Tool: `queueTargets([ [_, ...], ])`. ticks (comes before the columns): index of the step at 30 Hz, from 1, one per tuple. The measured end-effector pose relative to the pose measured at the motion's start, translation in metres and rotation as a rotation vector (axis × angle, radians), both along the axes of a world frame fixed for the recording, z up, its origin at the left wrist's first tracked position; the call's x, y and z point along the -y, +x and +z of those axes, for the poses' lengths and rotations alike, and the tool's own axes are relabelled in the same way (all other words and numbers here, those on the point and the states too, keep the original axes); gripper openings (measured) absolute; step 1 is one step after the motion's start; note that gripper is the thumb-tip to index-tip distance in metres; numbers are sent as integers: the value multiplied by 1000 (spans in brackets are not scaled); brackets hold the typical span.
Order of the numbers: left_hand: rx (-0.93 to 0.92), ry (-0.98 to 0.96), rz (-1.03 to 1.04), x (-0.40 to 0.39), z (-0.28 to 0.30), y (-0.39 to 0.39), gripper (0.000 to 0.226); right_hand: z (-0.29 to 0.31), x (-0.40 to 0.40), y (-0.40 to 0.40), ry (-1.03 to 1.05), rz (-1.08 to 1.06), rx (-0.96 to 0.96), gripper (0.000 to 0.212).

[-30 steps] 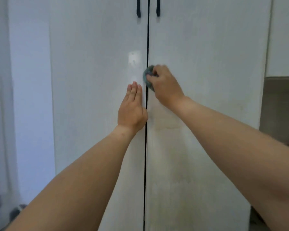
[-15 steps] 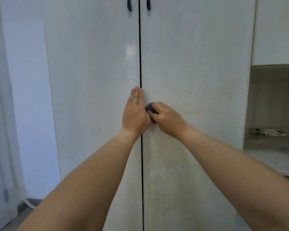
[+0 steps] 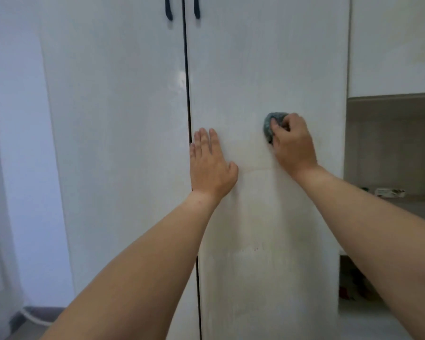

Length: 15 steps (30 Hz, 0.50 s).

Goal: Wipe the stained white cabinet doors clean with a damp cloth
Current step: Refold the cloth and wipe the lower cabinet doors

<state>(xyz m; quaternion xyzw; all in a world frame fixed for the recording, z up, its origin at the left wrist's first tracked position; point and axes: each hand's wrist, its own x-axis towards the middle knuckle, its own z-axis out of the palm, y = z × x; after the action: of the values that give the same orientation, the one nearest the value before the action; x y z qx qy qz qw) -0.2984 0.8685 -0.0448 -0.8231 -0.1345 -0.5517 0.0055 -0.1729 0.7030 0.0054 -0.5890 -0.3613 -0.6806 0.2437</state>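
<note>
Right hand point(image 3: 292, 143) fingers clamped on balled cloth point(image 3: 270, 123), scrubbing right door point(image 3: 268, 69); left hand point(image 3: 210, 163) flat, fingers together, bracing it.

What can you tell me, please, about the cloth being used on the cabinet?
The cloth is a small dark grey-blue wad, bunched up and soft-looking, mostly hidden by the right hand, whose curled fingers grip it and hold it against the right cabinet door, about midway across the panel. Only its upper left edge shows. Whether it is damp cannot be told.
</note>
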Motion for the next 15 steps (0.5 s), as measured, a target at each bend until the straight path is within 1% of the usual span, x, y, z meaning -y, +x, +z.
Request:
queueTargets([
  [1, 1, -15, -3, 2, 0, 5, 94, 8, 8, -2, 192, 57, -126, 15],
  [2, 9, -27, 7, 3, -1, 8, 97, 8, 6, -4, 310, 142, -206, 7],
  [3, 17, -34, 24, 5, -1, 12, 99, 5, -2, -11, 384, 203, -220, 9],
  [4, 29, -40, 39, 6, 0, 14, 101, -1, -13, -19, 350, 249, -227, 12],
  [5, 44, -50, 46, 9, -2, 18, 102, -13, -20, -23, 182, 228, -174, 8],
  [6, 62, -61, 46, 11, -1, 19, 102, -27, -22, -21, -34, 149, -40, 8],
  [7, 79, -73, 42, 13, -1, 21, 102, -37, -15, -13, -241, 39, 84, 15],
  [8, 91, -86, 40, 15, -1, 23, 102, -35, -1, 0, -345, -53, 156, 20],
  [9, 97, -94, 43, 17, 0, 24, 102, -26, 16, 12, -330, -99, 172, 22],
  [10, 97, -101, 47, 18, 0, 26, 102, -16, 32, 24, -231, -124, 155, 22],
  [11, 95, -108, 52, 20, 0, 27, 102, -3, 48, 33, -83, -125, 109, 23],
  [13, 91, -121, 54, 24, 1, 28, 102, 6, 64, 38, 196, -68, -79, 25],
  [14, 89, -125, 58, 24, 1, 29, 102, 1, 58, 34, 272, -24, -145, 23],
  [15, 88, -127, 66, 25, 2, 30, 102, -7, 50, 29, 291, 2, -164, 20],
])
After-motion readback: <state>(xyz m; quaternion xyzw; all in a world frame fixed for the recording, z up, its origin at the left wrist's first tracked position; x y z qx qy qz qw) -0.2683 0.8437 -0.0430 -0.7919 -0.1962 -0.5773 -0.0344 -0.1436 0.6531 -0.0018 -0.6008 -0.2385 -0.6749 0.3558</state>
